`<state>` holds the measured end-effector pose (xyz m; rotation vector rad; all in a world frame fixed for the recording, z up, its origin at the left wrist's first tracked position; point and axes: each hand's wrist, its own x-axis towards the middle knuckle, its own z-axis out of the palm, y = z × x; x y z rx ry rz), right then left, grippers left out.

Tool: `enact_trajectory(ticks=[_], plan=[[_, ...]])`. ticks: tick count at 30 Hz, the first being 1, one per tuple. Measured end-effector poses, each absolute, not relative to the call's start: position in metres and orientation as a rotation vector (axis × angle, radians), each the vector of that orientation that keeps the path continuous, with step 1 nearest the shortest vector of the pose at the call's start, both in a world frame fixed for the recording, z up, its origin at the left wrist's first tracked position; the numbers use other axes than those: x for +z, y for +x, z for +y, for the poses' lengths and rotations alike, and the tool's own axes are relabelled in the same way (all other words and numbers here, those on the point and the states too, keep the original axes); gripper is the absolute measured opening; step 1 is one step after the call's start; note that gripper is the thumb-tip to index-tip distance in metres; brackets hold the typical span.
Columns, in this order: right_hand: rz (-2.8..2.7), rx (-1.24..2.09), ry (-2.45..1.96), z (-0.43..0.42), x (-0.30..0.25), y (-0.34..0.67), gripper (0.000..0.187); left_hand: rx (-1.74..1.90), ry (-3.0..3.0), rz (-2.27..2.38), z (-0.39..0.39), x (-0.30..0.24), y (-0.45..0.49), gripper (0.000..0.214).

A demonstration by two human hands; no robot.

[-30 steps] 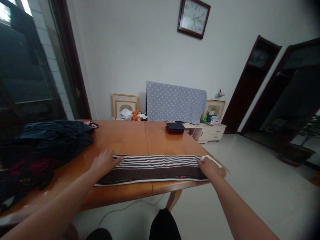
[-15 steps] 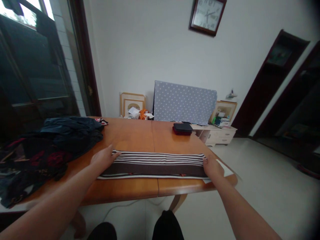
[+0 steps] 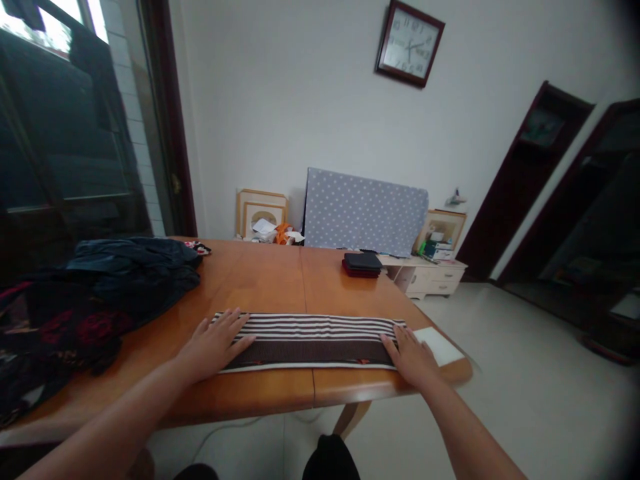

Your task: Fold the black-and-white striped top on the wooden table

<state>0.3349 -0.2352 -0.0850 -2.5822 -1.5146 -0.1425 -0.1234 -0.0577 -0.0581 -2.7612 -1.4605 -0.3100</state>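
A striped dark brown and white cloth [image 3: 320, 340], folded into a long flat strip, lies along the near edge of the wooden table [image 3: 260, 280]. Its kind of garment does not show. My left hand [image 3: 216, 343] rests flat on the strip's left end, fingers spread. On the right end lies my right hand [image 3: 411, 355], also open with the fingers stretched out. Both hands cover the strip's ends in part.
Dark clothes and jeans [image 3: 135, 273] are heaped on the table's left side. A small stack of folded dark items [image 3: 362, 264] sits toward the back right. White paper [image 3: 437, 343] lies near the right corner. Behind the table stands a polka-dot covered panel [image 3: 365, 212].
Both hands have let go of the cloth's ends and now lie flat on it, a little closer together. The camera view has tilted up slightly.
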Motion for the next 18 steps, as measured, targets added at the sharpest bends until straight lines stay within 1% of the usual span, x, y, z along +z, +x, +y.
enact_trajectory(ticks=[3,7,11,15,18], plan=[[-1.461,-0.082,-2.631,-0.243,-0.096,0.339,0.074,-0.356,-2.747,-1.451,-0.064,-0.067,-0.134,0.067],[-1.448,-0.063,-2.637,-0.244,-0.094,0.338,0.076,-0.344,-2.721,-1.459,-0.067,-0.068,-0.136,0.068],[-1.449,-0.072,-2.648,-0.244,-0.092,0.335,0.074,-0.331,-2.724,-1.451,-0.07,-0.064,-0.132,0.065],[-1.436,-0.201,-2.583,-0.25,-0.088,0.328,0.07,-0.38,-2.733,-1.487,-0.079,-0.055,-0.135,0.064],[-1.521,-0.33,-2.398,-0.254,-0.082,0.314,0.061,-0.558,-2.729,-1.441,-0.089,-0.048,-0.139,0.058]])
